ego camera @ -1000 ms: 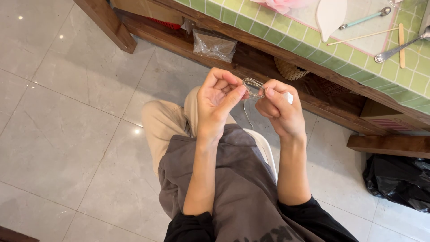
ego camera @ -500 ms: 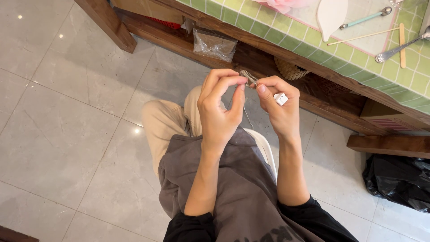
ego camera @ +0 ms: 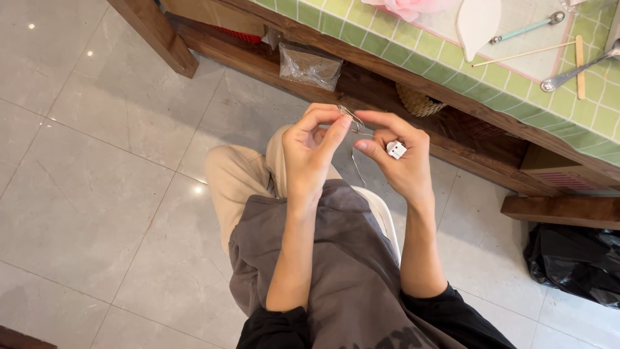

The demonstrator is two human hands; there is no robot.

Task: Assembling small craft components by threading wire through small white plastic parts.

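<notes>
My left hand [ego camera: 313, 152] and my right hand [ego camera: 397, 158] are raised together over my lap, fingertips meeting. Between them they pinch a small clear plastic packet [ego camera: 352, 119], from which a thin wire or thread [ego camera: 357, 167] hangs down. A small white plug-like piece [ego camera: 396, 149] rests against the fingers of my right hand. I sit with beige trousers and a grey cloth [ego camera: 349, 271] over my legs.
A wooden table with a green tiled top [ego camera: 452, 55] stands ahead. On it lie spoons [ego camera: 575, 71], a wooden stick [ego camera: 516, 55], a white leaf-shaped dish [ego camera: 478, 22] and a pink flower. A clear bag [ego camera: 310, 66] and a woven basket [ego camera: 420, 102] sit on the lower shelf. A black bag [ego camera: 571, 255] lies at right.
Both hands have closed in on each other. The left fingers have shifted onto the packet, and the right hand has turned so the white piece shows more.
</notes>
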